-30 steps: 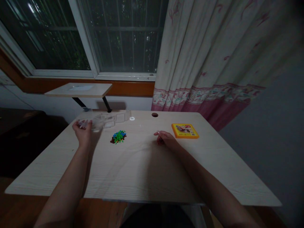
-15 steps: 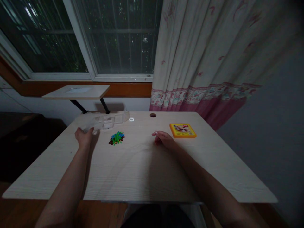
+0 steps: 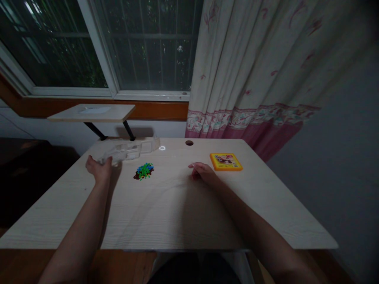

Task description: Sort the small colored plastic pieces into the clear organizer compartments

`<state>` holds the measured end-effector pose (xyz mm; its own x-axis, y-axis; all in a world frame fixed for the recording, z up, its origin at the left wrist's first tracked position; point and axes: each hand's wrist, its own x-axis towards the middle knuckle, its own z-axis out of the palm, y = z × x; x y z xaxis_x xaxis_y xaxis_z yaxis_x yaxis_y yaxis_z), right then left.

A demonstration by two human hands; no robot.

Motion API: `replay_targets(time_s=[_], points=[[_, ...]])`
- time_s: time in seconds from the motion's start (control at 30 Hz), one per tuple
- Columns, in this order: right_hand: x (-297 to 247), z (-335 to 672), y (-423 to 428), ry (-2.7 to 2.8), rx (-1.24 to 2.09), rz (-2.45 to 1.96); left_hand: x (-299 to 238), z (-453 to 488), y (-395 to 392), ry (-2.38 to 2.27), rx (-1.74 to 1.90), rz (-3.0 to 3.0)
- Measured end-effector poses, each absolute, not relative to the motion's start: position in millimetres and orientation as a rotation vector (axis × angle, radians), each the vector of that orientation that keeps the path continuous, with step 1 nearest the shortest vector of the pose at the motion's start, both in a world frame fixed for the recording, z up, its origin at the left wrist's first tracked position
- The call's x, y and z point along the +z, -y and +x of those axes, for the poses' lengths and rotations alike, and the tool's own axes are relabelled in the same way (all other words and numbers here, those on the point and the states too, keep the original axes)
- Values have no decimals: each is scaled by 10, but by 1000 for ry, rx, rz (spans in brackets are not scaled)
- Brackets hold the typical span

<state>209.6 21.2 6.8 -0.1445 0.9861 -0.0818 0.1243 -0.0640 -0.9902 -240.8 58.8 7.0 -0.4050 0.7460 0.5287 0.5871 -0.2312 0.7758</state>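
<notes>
Pale desktop; clear containers just beyond left hand.

So the table is a wide, pale wood-grain slab with a dark round hole near the back edge. Back left there's a raised pale board on black legs standing on it. In front of that, a bunch of clear plastic containers sit close together in a row, kinda hard to separate by eye. Just nearer than those is a loose heap of tiny green, blue and dark brown pieces. Over on the right, well apart, lies a flat yellow-orange box with a printed top.
</notes>
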Motion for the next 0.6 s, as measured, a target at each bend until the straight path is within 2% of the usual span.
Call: replay_targets(time_s=[0.03, 0.1, 0.3, 0.37, 0.47, 0.6], points=[[87, 2089, -201, 1391, 1259, -1296, 100, -2374, -554, -2034, 1845, 1547], [145, 2099, -183, 1417, 1070, -1319, 184, -2267, -474, -2129, 1875, 1738], [358, 2473, -247, 1555, 360, -1462, 342, -1842, -344, -1856, 1843, 2166], [378, 2699, -303, 1643, 126, -1623, 311, -1746, -363, -1750, 1705, 2219], [339, 3058, -363, 1750, -36, -1800, 233, -1663, -407, -1484, 1376, 2347], [221, 3508, -372, 1951, -16, -1953, 130, -1611, -438, -1242, 983, 2470]])
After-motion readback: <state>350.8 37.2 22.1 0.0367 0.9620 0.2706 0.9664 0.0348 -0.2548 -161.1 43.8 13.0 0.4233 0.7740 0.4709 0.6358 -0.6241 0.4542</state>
